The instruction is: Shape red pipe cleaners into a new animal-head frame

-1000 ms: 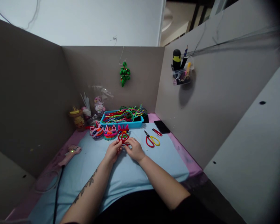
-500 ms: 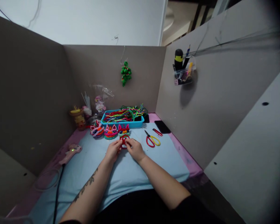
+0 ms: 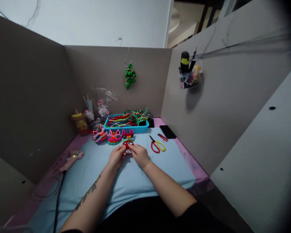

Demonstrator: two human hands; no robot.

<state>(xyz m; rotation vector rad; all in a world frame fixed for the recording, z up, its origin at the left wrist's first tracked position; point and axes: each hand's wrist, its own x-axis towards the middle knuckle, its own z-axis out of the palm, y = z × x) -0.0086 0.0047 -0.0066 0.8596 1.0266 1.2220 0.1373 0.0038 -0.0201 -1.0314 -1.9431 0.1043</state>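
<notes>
Since the earlier pictures, both hands had stayed together at mid-mat while the red piece between them had sat lower and closer to the fingertips; nothing else on the desk had shifted. The left hand (image 3: 116, 156) had its fingers curled narrowly, pinching the left edge of the red pipe-cleaner loop (image 3: 128, 144). The right hand (image 3: 140, 154) gripped the loop's right edge, fingers likewise drawn in. The loop lay just above the light blue mat (image 3: 92, 174), directly in front of the three finished pieces.

Containers were noted as follows. The blue tray (image 3: 126, 129) stood at the back of the mat and held a loose heap of pipe cleaners (image 3: 132, 117) in green, red, yellow and other colours, some spilling over the rear rim. The clear wall holder (image 3: 189, 79) on the right partition held a black-and-yellow cylinder (image 3: 184, 61) and several pens, upright or leaning. The yellow-lidded jar (image 3: 80, 122) stood at the left rear corner; its contents could not be made out. Beside it a clear bag (image 3: 103, 103) held small pink items, not identifiable.

The three woven animal faces (image 3: 113, 136) sat in a row just in front of the tray. The red-and-yellow scissors (image 3: 156, 145) lay to the right of the hands, the black phone (image 3: 168, 131) beyond them. The pink glue gun (image 3: 69, 160) lay at the left edge, its green light on.
</notes>
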